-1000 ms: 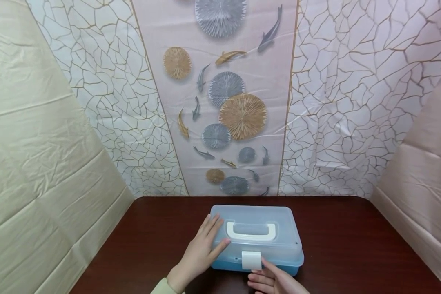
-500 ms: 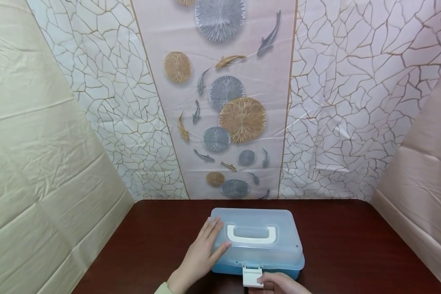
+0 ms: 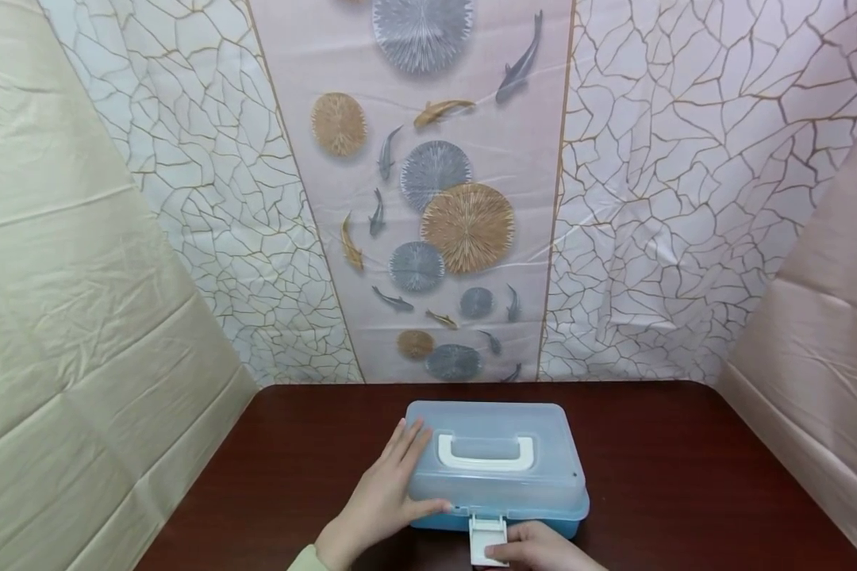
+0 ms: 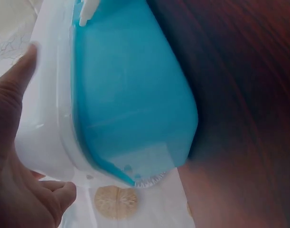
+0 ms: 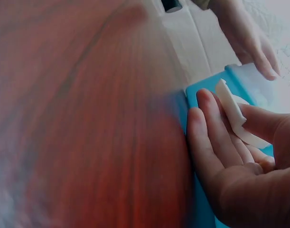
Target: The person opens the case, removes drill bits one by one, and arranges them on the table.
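Observation:
A plastic storage box (image 3: 500, 493) with a translucent lid (image 3: 489, 418), blue base (image 4: 130, 80) and white carry handle (image 3: 486, 462) stands on the dark table. The lid is down. From the front hangs a white latch (image 3: 487, 541), swung outward and downward from the lid edge. My right hand (image 3: 543, 547) pinches this latch, thumb on its face and fingers behind, as the right wrist view shows. Across the lid's left side rests my left hand (image 3: 382, 492), fingers spread and thumb lying toward the front rim. The box's contents cannot be made out.
The reddish-brown wooden table (image 3: 657, 460) extends on both sides of the box. Behind it hangs a patterned cloth (image 3: 464, 230) with fish and round motifs. Pale cloth walls (image 3: 100, 317) flank the table. A small dark object (image 5: 171, 5) shows at the right wrist view's top.
The latch has swung from flat against the box front to down and outward, with my right hand now pinching it. My left thumb has slid lower toward the front rim.

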Available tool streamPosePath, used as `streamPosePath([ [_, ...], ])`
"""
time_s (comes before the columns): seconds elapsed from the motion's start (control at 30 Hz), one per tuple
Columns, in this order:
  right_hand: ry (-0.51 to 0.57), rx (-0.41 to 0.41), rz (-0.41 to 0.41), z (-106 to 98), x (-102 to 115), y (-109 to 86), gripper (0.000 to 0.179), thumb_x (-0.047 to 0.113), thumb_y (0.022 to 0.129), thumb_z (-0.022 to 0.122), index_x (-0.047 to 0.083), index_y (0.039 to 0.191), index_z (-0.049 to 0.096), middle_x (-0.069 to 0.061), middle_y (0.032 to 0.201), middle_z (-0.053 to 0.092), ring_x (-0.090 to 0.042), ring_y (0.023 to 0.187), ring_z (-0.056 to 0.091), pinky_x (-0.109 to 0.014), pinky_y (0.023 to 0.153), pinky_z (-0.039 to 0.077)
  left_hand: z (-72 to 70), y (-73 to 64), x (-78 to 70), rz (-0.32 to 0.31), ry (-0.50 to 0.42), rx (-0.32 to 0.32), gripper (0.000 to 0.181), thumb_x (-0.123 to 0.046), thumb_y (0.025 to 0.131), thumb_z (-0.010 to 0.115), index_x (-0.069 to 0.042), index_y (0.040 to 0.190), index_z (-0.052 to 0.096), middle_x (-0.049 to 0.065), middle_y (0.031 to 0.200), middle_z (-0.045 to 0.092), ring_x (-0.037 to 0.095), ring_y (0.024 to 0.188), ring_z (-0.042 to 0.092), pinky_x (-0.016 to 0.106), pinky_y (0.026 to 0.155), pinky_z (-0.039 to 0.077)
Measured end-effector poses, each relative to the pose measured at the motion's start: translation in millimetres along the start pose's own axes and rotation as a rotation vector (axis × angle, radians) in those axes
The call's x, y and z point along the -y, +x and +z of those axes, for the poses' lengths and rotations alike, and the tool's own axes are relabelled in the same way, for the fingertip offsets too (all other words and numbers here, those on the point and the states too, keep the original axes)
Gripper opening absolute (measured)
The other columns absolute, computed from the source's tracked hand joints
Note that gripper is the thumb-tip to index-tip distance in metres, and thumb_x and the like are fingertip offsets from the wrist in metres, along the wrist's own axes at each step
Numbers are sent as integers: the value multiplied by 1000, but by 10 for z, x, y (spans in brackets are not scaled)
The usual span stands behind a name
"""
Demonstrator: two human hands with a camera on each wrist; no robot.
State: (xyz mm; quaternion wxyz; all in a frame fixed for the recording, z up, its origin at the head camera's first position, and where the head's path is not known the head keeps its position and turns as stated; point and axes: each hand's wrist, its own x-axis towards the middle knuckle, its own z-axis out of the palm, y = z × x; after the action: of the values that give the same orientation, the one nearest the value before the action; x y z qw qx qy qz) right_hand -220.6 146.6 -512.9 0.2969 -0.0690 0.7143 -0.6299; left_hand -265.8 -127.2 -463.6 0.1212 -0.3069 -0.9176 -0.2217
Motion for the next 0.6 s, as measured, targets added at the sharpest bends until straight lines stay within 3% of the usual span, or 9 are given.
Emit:
streamPosePath([
  [0.13,-3,-5,24,-2,6,-13,17,20,98,66,6,92,75,9,62,58,1,55,52,-16,57,42,-16,-22,-2,20,67,-12,103,-75,81,62,-15,159,33,8,166,24,35,151,19,50,98,49],
  [0.33,43,35,6,-9,-3,-28,17,17,97,67,2,100,75,5,75,70,-1,65,63,-16,63,49,-40,-55,-12,43,143,-86,99,-77,79,63,-15,154,44,7,161,36,33,147,32,48,93,53],
  [0.5,65,95,-23,-13,-36,-33,20,16,97,67,-1,106,74,-1,89,74,-5,75,67,-20,70,53,-124,-34,-6,37,52,-125,94,-74,77,68,-15,149,53,7,155,45,31,145,37,49,96,51],
  [0.6,51,91,-51,12,-47,-50,22,13,97,66,-5,108,73,-4,92,75,-7,77,67,-21,70,53,-195,12,-19,21,-19,-153,90,-71,76,71,-15,145,57,6,152,49,29,144,39,51,100,48],
])
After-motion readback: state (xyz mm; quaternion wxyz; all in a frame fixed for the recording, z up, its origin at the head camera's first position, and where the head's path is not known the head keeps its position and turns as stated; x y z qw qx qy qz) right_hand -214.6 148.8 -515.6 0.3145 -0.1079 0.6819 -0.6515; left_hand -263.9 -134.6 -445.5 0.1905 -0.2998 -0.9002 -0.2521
